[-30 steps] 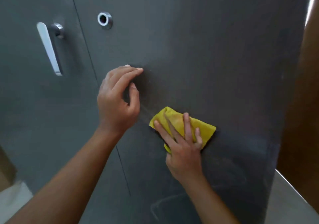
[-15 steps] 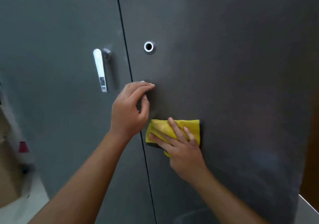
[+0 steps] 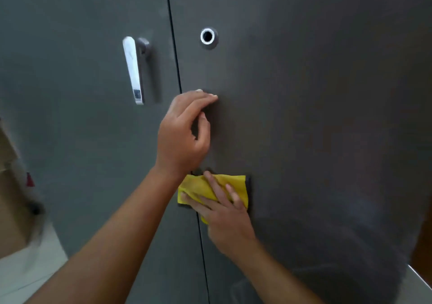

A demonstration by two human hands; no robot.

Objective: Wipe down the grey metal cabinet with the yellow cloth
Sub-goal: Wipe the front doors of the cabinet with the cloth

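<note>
**Yellow cloth pressed flat to a grey cabinet door, across the door seam**

A folded yellow cloth (image 3: pixel 237 183) lies flat against the upright front of a grey metal cabinet (image 3: pixel 315 116). Its long axis runs sideways, left to right, and it sits low in the view. It straddles the dark vertical seam (image 3: pixel 174 46) between the two doors, with most of it on the right-hand door. A dark shadow edges its right side.

The right hand (image 3: pixel 224 219) covers the cloth from below. Its grip is spread: fingers straight, fanned apart and pointing up and to the left, pressing the cloth to the metal. The thumb side reaches the cloth's left end.

The left hand (image 3: pixel 184 135) is just above the cloth, on the right-hand door close beside the seam. Its grip is loosely arched, with fingertips on the metal, the thumb tucked beneath them, and nothing held. The left wrist crosses in front of the cloth's upper left corner and hides it.

Higher on the right-hand door is a round silver lock ring (image 3: pixel 207 36). On the left-hand door, near the seam, a pale lever handle (image 3: pixel 133 69) hangs straight down.

At the far left edge is a blurred brown box (image 3: pixel 9 198) on a pale floor (image 3: pixel 28 268). At the lower right is a brown surface (image 3: pixel 423 245) above a pale ledge (image 3: pixel 420 280).
</note>
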